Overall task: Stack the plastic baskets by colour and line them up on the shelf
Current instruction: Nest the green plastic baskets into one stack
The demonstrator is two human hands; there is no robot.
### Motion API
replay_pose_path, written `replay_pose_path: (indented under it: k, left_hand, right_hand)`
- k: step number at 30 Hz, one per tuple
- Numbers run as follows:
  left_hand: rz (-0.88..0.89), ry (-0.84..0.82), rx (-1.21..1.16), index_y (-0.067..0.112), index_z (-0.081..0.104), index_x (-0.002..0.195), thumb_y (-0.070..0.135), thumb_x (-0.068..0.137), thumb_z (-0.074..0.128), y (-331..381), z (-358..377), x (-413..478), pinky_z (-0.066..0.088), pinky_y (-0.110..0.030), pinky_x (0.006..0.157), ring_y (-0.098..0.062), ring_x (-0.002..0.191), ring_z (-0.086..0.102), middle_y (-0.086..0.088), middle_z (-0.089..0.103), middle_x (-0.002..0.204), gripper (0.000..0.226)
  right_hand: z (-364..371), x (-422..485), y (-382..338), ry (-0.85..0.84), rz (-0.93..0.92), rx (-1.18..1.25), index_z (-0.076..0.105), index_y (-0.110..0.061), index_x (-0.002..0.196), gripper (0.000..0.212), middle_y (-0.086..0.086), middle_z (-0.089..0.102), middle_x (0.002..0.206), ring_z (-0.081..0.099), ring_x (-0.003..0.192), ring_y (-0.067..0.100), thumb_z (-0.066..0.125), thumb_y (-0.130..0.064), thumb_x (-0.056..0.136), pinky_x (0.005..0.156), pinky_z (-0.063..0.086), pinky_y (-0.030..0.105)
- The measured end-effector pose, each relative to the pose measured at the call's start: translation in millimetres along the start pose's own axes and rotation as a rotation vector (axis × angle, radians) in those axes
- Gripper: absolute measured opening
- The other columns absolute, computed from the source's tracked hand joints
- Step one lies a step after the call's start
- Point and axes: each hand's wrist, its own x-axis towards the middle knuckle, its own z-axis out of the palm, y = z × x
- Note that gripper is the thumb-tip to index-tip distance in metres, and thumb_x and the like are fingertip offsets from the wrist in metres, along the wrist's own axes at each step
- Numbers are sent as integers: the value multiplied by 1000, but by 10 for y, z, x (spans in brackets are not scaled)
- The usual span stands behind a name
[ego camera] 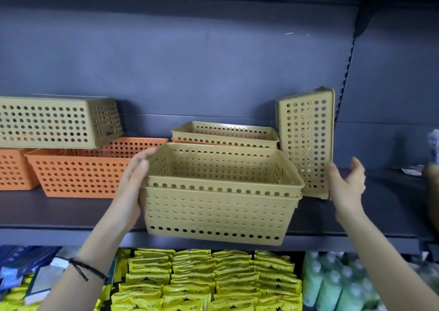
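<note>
- I see 2 nested tan baskets [221, 192] at frame centre, on the front edge of the dark shelf [71, 211].
- My left hand [136, 180] grips their left end, thumb over the rim.
- My right hand [345, 184], at 3 o'clock, is spread, fingers touching an upended tan basket [306, 142].
- Orange baskets [80, 170] sit at 9 o'clock, under an overturned tan basket [57, 121].

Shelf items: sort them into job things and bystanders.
Job: nested tan perforated plastic baskets; upended tan basket; overturned tan basket; orange perforated plastic baskets.
Bystanders: yellow foil packets; pale green bottles; blue boxes.
</note>
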Motion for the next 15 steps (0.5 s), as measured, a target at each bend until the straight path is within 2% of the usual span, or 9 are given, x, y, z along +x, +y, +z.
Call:
replay_pose_path:
  k: [2,4,6,10,13,15]
  left_hand:
    - [9,-37,-4,34,61,112,74,48,74,-21,-23,4,55,-21,71,-5,87,69,12,71,106,77]
    - [14,-43,-24,34,62,111,72,46,77,-29,-18,27,55,-19,68,-4,83,69,14,73,101,76]
    - [16,-27,-27,34,62,110,72,46,77,-18,-1,39,54,-17,67,-3,83,69,16,73,101,76]
    - [-18,-1,-41,33,62,111,55,59,69,-11,25,49,53,-17,66,-1,83,69,5,68,112,58]
    - [-40,16,-71,34,60,121,50,61,69,-29,27,57,52,-21,71,-3,88,69,4,66,120,62]
    - [-44,22,-97,33,56,129,47,63,70,-41,29,57,51,-23,78,-5,97,68,4,63,127,69]
  right_hand:
    - [46,223,80,-100,87,-12,38,-20,143,57,6,45,146,40,134,28,50,-45,93,109,36,50]
    - [83,309,75,-153,91,-56,58,-13,116,36,14,61,125,57,113,31,45,-40,97,98,47,53]
    - [124,350,43,-113,11,-63,60,-6,97,34,18,65,106,59,94,29,44,-35,99,91,50,52]
    - [141,319,-134,36,-149,-44,60,-1,91,36,10,59,85,53,80,26,45,-32,99,76,48,42]
    - [96,266,-409,216,-298,-212,55,0,83,37,13,58,77,50,71,29,44,-32,99,59,37,37]
    - [66,188,-666,283,-469,-290,51,-4,78,33,13,55,72,48,68,31,45,-29,99,56,28,34]
